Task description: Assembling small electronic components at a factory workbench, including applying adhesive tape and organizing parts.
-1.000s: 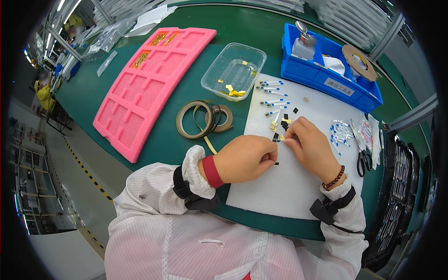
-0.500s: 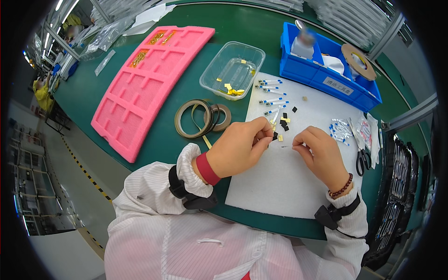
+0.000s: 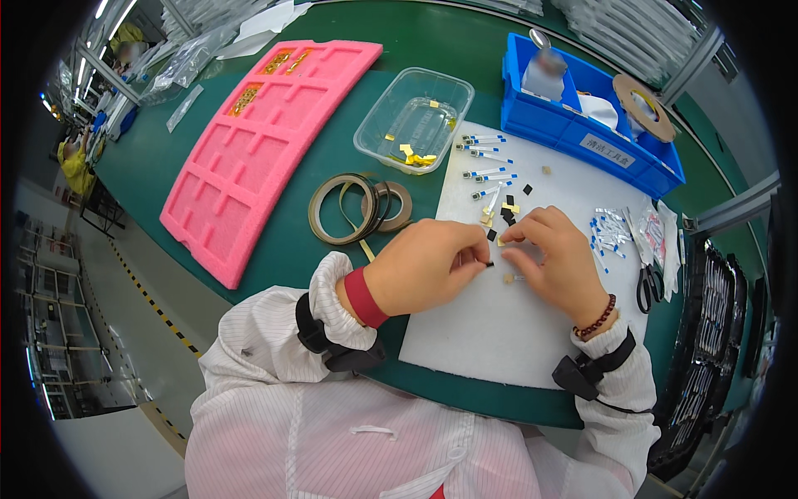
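My left hand [image 3: 432, 264] is closed in a pinch on a small black piece [image 3: 489, 264] above the white mat [image 3: 474, 333]. My right hand [image 3: 559, 262] faces it across a narrow gap, thumb and forefinger apart, the fingertips beside a small yellow piece [image 3: 501, 242]. A tan bit [image 3: 509, 279] lies below the right thumb. Just beyond the hands are loose black squares [image 3: 492, 235] and yellow pieces. Several white flex cables with blue ends [image 3: 490, 175] lie farther up the mat.
Tape rolls [image 3: 342, 209] and a clear plastic tub [image 3: 416, 121] with yellow bits stand left of the mat. A pink foam tray [image 3: 270, 158] lies farther left. At right are blue-white strips [image 3: 609, 231] and scissors [image 3: 648, 283]; behind stands a blue bin [image 3: 598, 145].
My right hand has moved left to the yellow piece, close to my left hand. A black piece now shows in the left fingertips, and a tan bit shows on the mat below the right thumb.
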The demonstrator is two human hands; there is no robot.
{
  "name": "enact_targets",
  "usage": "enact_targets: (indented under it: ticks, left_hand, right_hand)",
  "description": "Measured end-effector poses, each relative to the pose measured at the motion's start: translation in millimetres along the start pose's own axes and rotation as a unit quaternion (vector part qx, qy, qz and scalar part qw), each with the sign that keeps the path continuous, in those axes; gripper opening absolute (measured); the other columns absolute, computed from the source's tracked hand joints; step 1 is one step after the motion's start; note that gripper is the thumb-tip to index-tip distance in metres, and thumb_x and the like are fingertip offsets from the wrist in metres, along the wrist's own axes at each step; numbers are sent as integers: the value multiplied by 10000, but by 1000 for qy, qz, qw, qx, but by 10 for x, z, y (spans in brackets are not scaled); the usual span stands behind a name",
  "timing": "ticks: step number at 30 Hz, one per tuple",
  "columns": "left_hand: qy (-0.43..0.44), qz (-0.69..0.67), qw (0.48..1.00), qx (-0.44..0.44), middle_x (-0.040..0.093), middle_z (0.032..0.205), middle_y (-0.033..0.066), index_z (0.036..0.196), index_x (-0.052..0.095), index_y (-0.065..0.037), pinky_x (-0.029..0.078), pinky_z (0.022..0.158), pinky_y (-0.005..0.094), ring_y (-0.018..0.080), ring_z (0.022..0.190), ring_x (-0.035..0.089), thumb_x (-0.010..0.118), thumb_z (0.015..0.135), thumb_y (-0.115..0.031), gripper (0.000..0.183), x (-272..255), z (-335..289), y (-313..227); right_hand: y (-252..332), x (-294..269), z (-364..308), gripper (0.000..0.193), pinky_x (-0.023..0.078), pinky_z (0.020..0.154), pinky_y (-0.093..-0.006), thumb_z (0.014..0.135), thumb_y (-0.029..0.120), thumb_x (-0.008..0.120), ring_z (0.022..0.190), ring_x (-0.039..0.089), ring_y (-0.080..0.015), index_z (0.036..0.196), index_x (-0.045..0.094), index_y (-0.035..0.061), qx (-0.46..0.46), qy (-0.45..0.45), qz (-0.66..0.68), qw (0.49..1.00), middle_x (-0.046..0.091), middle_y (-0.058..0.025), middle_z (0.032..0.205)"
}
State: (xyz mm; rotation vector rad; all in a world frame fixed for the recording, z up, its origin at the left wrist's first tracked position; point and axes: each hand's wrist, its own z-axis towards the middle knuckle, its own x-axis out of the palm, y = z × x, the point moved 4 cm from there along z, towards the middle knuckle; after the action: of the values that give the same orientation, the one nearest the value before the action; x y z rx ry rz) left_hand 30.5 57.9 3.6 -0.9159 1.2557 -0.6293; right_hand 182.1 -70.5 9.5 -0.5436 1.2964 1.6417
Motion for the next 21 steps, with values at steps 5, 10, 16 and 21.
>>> enact_targets:
  ticks: [5,10,16,21]
  left_hand:
    - [169,16,981,97,700,853,85,936,760,-48,557,709,337,241,775,682,766,890,-85,60,177,-76,-86]
    - [205,44,970,123,705,851,79,932,773,-47,551,700,325,233,784,683,780,901,-113,73,168,-91,-97]
    - [76,-31,995,64,726,858,75,993,771,-18,544,676,281,166,717,670,760,936,-107,107,82,1,-93]
    - [-85,-67,994,-14,748,879,79,1021,744,30,534,670,230,94,744,677,741,951,-82,132,-5,42,8]
  right_hand:
    - [-19,71,5,135,520,717,-382,819,82,802,865,633,-279,922,716,71,-11,13,-16,1000,665,-72,895]
    - [33,74,42,152,522,716,-385,824,89,797,858,634,-286,930,692,57,-1,15,-18,1000,660,-86,896]
    - [-24,123,14,149,510,673,-347,842,96,793,800,634,-269,941,695,42,-27,-27,-53,998,655,-99,866]
    - [-46,32,-56,54,474,645,-250,923,49,730,703,600,-109,942,721,0,116,-20,254,960,699,-48,830]
